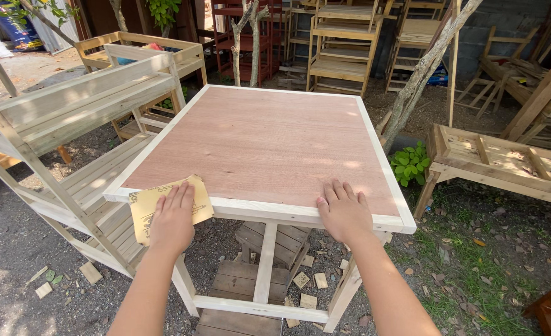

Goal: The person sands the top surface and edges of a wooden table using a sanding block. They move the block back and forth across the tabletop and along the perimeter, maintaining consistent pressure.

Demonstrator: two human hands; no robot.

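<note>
the sandpaper (pixel 163 208) is pressed flat under the open left hand (pixel 173 219) at the table's (pixel 269 146) near left corner, overhanging the pale frame (pixel 257 208). that edge runs rightward to the right hand (pixel 344 211), which is laid open, holding nothing.

The left hand (pixel 173 219) presses a yellow sandpaper sheet (pixel 163 208) on the wooden table (pixel 269 146)'s pale front edge. The right hand (pixel 344 211) lies flat nearby.
</note>
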